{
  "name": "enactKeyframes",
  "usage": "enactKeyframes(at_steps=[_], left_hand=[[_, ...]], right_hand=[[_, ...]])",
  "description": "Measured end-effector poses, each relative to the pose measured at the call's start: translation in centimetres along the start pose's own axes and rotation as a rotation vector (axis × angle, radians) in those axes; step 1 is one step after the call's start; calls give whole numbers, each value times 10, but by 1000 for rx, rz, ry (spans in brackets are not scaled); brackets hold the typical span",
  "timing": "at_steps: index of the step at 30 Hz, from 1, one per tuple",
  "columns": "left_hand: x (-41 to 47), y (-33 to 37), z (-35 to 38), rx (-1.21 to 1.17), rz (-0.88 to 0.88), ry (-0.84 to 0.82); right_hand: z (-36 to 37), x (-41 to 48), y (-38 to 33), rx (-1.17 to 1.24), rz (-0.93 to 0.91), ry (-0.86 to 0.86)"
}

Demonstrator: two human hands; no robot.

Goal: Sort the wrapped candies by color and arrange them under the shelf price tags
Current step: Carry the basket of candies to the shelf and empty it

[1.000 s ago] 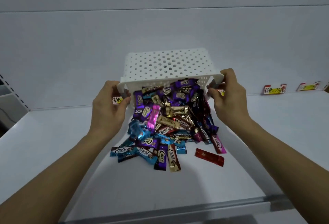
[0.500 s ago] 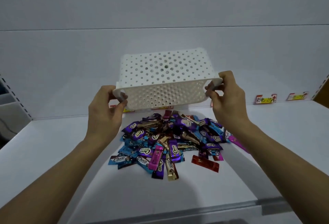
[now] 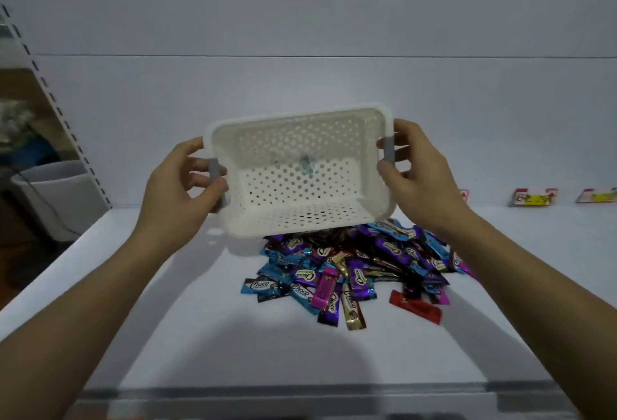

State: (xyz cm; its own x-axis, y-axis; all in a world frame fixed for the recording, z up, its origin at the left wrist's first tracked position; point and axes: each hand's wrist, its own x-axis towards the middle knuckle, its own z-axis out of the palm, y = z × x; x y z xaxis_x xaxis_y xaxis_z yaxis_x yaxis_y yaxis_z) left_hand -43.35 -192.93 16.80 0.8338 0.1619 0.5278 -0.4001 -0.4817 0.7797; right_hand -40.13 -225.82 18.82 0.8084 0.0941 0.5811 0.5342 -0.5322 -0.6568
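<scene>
Candies [image 3: 354, 266] lie in a mixed heap of blue, purple, pink, gold and red wrappers on the white shelf [image 3: 233, 336], just below the basket [image 3: 300, 205] I hold tilted, its opening toward me. My left grip [image 3: 177, 192] curls round one grey handle, my right grip [image 3: 420, 179] round the other. To the right, price tags [image 3: 532, 197] line the shelf's back edge; a small scrap, perhaps a label, shows on the basket's floor.
</scene>
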Motion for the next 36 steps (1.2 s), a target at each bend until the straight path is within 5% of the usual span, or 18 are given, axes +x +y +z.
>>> enactKeyframes(at_steps=[5,10,16,22,36], left_hand=[[-8,-10,-57,30,-249,14],[-28,-25,-115,144,-371,27],[-47,-53,-164,300,-592,58],[-68,-63,-187,447,-616,117],[-55,-84,-197,780,-500,-97]], right_hand=[[46,23,-32,5,39,-336],[120,38,-49,238,310,-645],[213,50,-58,298,503,-524],[279,60,-81,515,566,-445],[366,73,-103,357,360,-452]])
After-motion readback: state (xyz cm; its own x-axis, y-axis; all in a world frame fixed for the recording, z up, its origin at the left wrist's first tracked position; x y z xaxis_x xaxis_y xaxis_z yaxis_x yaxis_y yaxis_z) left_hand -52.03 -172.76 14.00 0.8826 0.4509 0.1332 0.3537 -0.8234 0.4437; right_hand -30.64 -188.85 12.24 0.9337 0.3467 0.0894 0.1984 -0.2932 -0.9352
